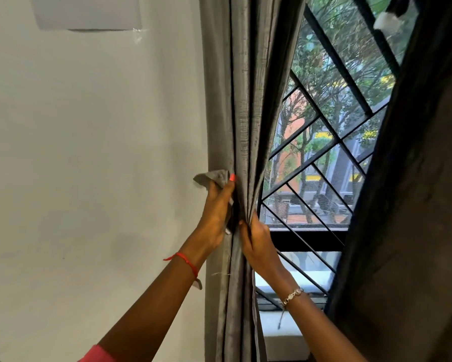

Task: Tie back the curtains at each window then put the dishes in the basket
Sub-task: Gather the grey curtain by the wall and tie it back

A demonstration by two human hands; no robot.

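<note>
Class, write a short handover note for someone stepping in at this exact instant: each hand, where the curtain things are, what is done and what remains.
Hands: the left hand holds a grey fabric strip, apparently the tie, at the wall side of the curtain. The right hand grips the bunched folds from the window side.
Done: curtain gathered at the window's left edge.
Left: wrap and fasten the tie, see to the dark curtain on the right, then put the dishes in the basket. Neither is in view.
</note>
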